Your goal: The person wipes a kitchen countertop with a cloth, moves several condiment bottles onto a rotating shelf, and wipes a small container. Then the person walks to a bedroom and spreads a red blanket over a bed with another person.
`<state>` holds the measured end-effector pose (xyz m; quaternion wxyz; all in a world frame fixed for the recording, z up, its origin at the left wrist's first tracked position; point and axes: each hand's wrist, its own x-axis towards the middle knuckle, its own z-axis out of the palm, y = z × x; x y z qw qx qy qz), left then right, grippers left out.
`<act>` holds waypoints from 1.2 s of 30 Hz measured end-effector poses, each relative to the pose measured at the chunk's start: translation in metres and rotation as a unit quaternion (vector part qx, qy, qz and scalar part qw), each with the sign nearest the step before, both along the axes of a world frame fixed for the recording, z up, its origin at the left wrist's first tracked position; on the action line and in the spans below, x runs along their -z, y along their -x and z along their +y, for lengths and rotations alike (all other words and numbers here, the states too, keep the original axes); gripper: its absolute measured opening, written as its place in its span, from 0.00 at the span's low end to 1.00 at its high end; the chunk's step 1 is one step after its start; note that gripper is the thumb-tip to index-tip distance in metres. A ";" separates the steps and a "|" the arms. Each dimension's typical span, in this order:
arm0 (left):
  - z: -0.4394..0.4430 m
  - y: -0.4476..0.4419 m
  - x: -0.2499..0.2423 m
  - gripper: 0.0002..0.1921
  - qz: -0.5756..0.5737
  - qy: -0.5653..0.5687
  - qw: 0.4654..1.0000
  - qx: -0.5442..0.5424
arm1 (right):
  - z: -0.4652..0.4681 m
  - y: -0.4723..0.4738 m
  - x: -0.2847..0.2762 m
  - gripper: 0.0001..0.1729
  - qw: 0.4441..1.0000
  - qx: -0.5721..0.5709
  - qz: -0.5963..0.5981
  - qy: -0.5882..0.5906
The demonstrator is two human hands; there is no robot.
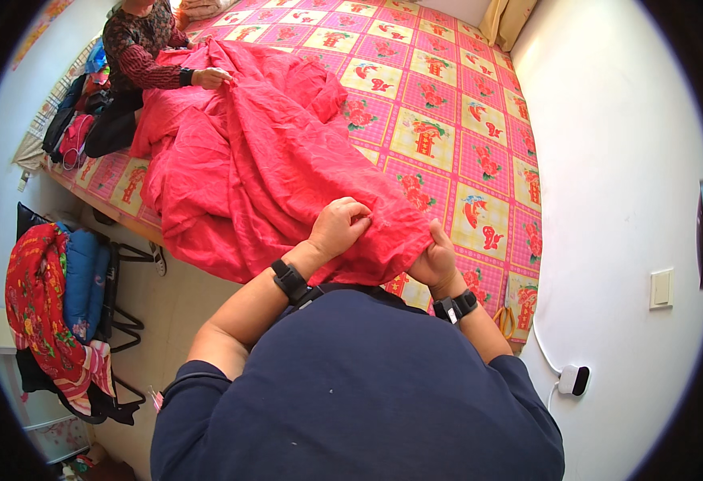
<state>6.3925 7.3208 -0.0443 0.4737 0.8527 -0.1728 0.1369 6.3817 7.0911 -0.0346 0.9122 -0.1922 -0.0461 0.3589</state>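
A large red fabric cover (285,156) lies bunched and wrinkled across the near left part of the bed, its near end raised at my waist. My left hand (340,225) pinches the cloth between thumb and fingertips. At the cover's right corner, my right hand (437,258) grips the edge, thumb on top and the fingers partly hidden by the fabric. Both of my wrists wear black bands. On the far left, another person's hand (212,78) holds up a fold of the same cover.
A patterned bed sheet (429,135) covers the bed. Orange-handled scissors (504,320) lie at its near right edge. A co-worker (147,66) sits at the far left beside piled bags (74,132). Folded bedding (41,300) rests on a black-framed chair (127,324) at left. A white wall (616,180) bounds the right.
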 end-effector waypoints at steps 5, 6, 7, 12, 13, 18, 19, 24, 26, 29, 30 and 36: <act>0.004 0.000 0.000 0.04 -0.010 0.011 1.000 -0.013 | -0.002 0.000 -0.001 0.39 0.999 -0.005 0.015 -0.030; 0.005 0.000 0.000 0.04 -0.012 0.016 1.000 -0.016 | -0.002 -0.001 0.000 0.39 1.000 -0.001 0.007 -0.014; 0.006 0.001 0.000 0.04 -0.016 0.023 0.999 -0.016 | -0.001 -0.002 0.001 0.39 1.000 0.001 0.006 -0.007; 0.011 0.003 0.002 0.05 0.006 0.045 0.999 -0.026 | -0.002 -0.007 0.006 0.39 0.999 0.017 -0.006 0.038; 0.012 0.003 0.003 0.05 0.014 0.050 0.998 -0.028 | -0.002 -0.008 0.007 0.39 0.999 0.020 0.000 0.042; 0.016 0.005 0.007 0.05 0.049 0.080 0.995 -0.037 | -0.001 -0.011 0.011 0.38 0.999 0.021 0.014 0.036; 0.016 0.005 0.007 0.05 0.058 0.085 0.994 -0.039 | -0.001 -0.011 0.011 0.39 0.999 0.019 0.014 0.034; 0.017 0.006 0.009 0.04 0.044 0.085 0.995 -0.041 | 0.000 -0.010 0.012 0.39 1.000 0.015 0.011 0.023; 0.017 0.006 0.010 0.04 0.040 0.087 0.995 -0.041 | 0.000 -0.010 0.013 0.39 1.000 0.009 0.015 0.000; 0.017 0.007 0.014 0.03 0.047 0.100 0.993 -0.041 | 0.001 -0.010 0.015 0.39 1.000 0.010 0.020 0.012; 0.017 0.008 0.015 0.03 0.056 0.105 0.992 -0.040 | 0.002 -0.010 0.016 0.39 0.999 0.015 0.025 0.029; 0.019 0.010 0.021 0.03 0.075 0.108 0.991 -0.033 | 0.003 -0.009 0.022 0.38 0.999 0.008 0.033 0.020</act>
